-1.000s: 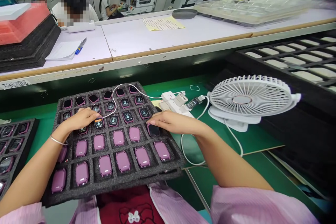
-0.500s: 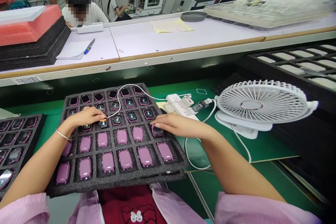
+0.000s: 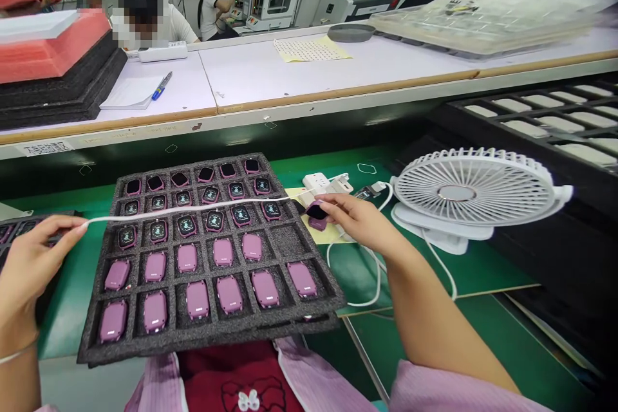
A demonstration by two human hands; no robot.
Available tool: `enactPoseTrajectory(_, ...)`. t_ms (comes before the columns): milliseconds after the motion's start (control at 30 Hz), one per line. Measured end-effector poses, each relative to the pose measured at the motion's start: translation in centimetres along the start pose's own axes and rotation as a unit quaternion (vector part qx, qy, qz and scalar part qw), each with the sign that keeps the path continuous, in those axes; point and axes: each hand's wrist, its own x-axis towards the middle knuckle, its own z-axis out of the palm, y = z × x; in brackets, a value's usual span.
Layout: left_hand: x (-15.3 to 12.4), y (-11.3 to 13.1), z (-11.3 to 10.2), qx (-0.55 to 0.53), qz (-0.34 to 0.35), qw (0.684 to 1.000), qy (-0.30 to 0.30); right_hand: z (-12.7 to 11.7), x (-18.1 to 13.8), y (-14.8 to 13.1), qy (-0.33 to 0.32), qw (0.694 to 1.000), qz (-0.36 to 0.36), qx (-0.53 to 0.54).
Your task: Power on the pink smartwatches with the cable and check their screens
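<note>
A black foam tray (image 3: 284,241) lies in front of me with several purple smartwatch bodies; the far rows face up with lit or dark screens, the near rows lie face down. My left hand (image 3: 29,264) is out to the tray's left, pinching the end of a white charging cable (image 3: 193,207) that stretches taut across the tray. My right hand (image 3: 355,219) is off the tray's right edge, fingers closed on one purple watch body (image 3: 316,212) above a yellow sheet. One cell in the middle row's right end is bare.
A white desk fan (image 3: 470,190) lies at the right, with a white power strip (image 3: 321,183) and looping cables beside it. Another foam tray of watches (image 3: 14,232) sits at the left edge. A raised white shelf (image 3: 290,77) runs behind; people sit beyond it.
My left hand pulled the white cable off the tray toward the left, drawing it straight. My right hand lifted a purple watch out of its cell and carried it right, off the tray.
</note>
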Motion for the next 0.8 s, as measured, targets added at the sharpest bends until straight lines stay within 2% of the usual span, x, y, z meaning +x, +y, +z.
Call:
enactPoseTrajectory(100, -3.1, -2.6, 0.0, -0.004, 0.039, 0.997, -0.072, 1.5, 0.0, 0.7, -0.065, 0.997, -0.021, -0.036)
enactPoseTrajectory(200, -5.3, -3.5, 1.3, -0.011, 0.103, 0.985, -0.139, 2.9, -0.1, 1.0, -0.106, 0.989, -0.071, -0.07)
enactPoseTrajectory(300, -6.2, -3.5, 2.3, 0.014, 0.15, 0.978, -0.143, 4.3, -0.3, 1.1, -0.11, 0.981, -0.101, -0.12)
enactPoseTrajectory(400, -6.4, -3.4, 2.4, 0.05, 0.193, 0.968, -0.155, 5.1, -0.7, 0.9, -0.109, 0.981, -0.086, -0.137)
enactPoseTrajectory(533, -6.3, -4.0, 2.0, 0.102, 0.253, 0.944, -0.186, 4.5, -1.0, 0.7, -0.114, 0.984, -0.056, -0.129)
enactPoseTrajectory(600, -6.1, -4.4, 1.9, 0.131, 0.268, 0.936, -0.188, 3.5, -1.2, 0.2, -0.095, 0.989, -0.037, -0.102)
enactPoseTrajectory(700, -5.4, -4.3, 2.3, 0.192, 0.273, 0.926, -0.178, 2.4, -1.8, -2.1, 0.003, 0.999, -0.019, -0.029)
enactPoseTrajectory(767, -4.8, -3.7, 2.7, 0.212, 0.28, 0.918, -0.183, 2.5, -2.4, -4.5, 0.032, 0.998, -0.06, 0.004)
enactPoseTrajectory(800, -4.6, -3.3, 2.9, 0.208, 0.281, 0.917, -0.191, 3.0, -2.6, -5.9, 0.004, 0.995, -0.103, 0.009)
